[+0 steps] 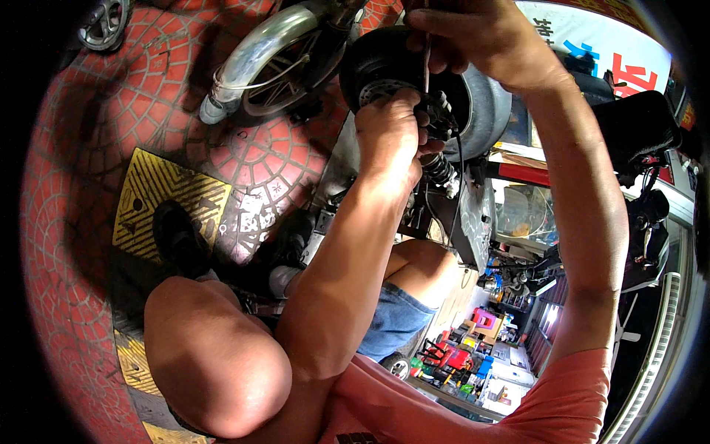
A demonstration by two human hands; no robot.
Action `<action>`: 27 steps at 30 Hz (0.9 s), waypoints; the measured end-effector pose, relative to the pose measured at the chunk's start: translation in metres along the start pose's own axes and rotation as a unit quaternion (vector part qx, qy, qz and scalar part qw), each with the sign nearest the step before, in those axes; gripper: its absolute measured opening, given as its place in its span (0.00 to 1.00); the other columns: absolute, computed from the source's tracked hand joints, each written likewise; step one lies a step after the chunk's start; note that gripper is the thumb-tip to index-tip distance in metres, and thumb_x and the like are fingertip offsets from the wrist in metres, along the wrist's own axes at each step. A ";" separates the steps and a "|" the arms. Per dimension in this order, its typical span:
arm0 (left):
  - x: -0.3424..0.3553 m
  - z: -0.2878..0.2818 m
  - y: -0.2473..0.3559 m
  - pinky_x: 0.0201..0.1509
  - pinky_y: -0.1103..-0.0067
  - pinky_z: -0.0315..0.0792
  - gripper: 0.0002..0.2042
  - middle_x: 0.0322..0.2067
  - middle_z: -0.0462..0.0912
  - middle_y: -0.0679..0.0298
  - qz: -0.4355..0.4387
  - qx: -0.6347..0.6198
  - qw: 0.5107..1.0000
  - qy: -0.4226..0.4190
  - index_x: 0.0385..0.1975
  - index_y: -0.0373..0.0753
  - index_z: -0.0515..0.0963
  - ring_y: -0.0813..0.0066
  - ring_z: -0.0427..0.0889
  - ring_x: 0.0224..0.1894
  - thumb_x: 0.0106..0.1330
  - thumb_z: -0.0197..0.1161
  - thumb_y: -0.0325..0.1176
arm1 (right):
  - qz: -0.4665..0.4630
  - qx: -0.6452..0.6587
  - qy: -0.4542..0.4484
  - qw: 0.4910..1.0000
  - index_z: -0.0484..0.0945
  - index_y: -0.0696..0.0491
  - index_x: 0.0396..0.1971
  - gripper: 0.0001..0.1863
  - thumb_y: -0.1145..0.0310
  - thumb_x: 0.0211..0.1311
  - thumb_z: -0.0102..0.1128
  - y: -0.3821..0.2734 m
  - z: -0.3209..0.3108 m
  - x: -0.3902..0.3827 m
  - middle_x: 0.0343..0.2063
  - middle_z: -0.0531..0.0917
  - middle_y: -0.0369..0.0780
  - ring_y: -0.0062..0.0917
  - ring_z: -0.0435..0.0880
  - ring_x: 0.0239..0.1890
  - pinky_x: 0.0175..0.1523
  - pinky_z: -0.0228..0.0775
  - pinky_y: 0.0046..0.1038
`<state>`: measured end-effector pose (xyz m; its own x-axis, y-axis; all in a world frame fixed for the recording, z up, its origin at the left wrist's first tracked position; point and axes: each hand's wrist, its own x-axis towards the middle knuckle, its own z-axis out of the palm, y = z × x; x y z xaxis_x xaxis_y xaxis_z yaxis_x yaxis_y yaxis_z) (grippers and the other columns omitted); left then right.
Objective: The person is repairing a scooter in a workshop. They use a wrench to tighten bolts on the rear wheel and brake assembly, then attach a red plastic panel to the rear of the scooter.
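My left hand [390,133] reaches in beside a scooter wheel with a dark tire [362,63]. Its fingers are closed by the brake caliper [441,118], and what they grip is hidden. Above it and to the right, my right hand [481,41] is closed on a thin metal rod [427,66]. This rod runs down toward my left fingertips; its lower end is hard to make out. A brake disc [381,90] shows behind my left hand. Just below the caliper are a coil spring shock [444,174] and a black cable [461,170].
Another wheel with a silver fender [270,41] stands at the upper left. A yellow ribbed ramp plate [166,200] lies on the red paved ground [96,244]. My knees are close below my arms. Cluttered shop shelves [473,348] and a dark scooter seat [636,129] are at the right.
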<state>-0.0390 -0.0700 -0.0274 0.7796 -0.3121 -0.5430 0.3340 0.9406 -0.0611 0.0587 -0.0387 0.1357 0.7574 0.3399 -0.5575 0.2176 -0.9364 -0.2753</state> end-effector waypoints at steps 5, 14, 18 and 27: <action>-0.005 0.002 0.003 0.20 0.71 0.79 0.03 0.21 0.73 0.72 0.020 0.009 1.000 -0.005 0.33 0.44 0.76 0.81 0.70 0.17 0.67 0.62 0.33 | -0.007 -0.137 0.094 0.986 0.86 0.56 0.38 0.08 0.67 0.70 0.68 -0.013 0.016 -0.007 0.28 0.87 0.34 0.18 0.83 0.26 0.31 0.75 0.25; 0.000 0.001 0.001 0.19 0.72 0.78 0.03 0.21 0.72 0.72 -0.009 -0.009 1.000 -0.004 0.33 0.44 0.77 0.81 0.71 0.17 0.67 0.62 0.33 | -0.055 0.009 -0.025 0.998 0.85 0.59 0.39 0.12 0.65 0.75 0.61 0.004 0.003 -0.002 0.29 0.88 0.39 0.19 0.85 0.26 0.32 0.80 0.28; -0.002 0.000 0.003 0.17 0.74 0.79 0.03 0.21 0.72 0.72 -0.002 -0.014 1.000 -0.013 0.33 0.44 0.77 0.82 0.71 0.17 0.67 0.62 0.33 | -0.032 -0.214 0.072 0.974 0.84 0.58 0.35 0.12 0.65 0.74 0.64 -0.010 0.013 -0.009 0.25 0.87 0.38 0.19 0.84 0.26 0.33 0.80 0.27; 0.000 -0.001 0.001 0.20 0.71 0.80 0.03 0.21 0.73 0.72 -0.004 -0.006 1.000 -0.010 0.32 0.44 0.76 0.81 0.71 0.17 0.68 0.61 0.33 | -0.012 -0.008 -0.019 1.000 0.83 0.59 0.40 0.09 0.69 0.76 0.59 0.006 0.002 -0.005 0.32 0.87 0.40 0.22 0.85 0.31 0.37 0.81 0.27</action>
<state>-0.0395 -0.0685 -0.0285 0.7871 -0.3217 -0.5263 0.3338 0.9396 -0.0752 0.0552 -0.0456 0.1352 0.7277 0.3643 -0.5812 0.2453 -0.9295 -0.2756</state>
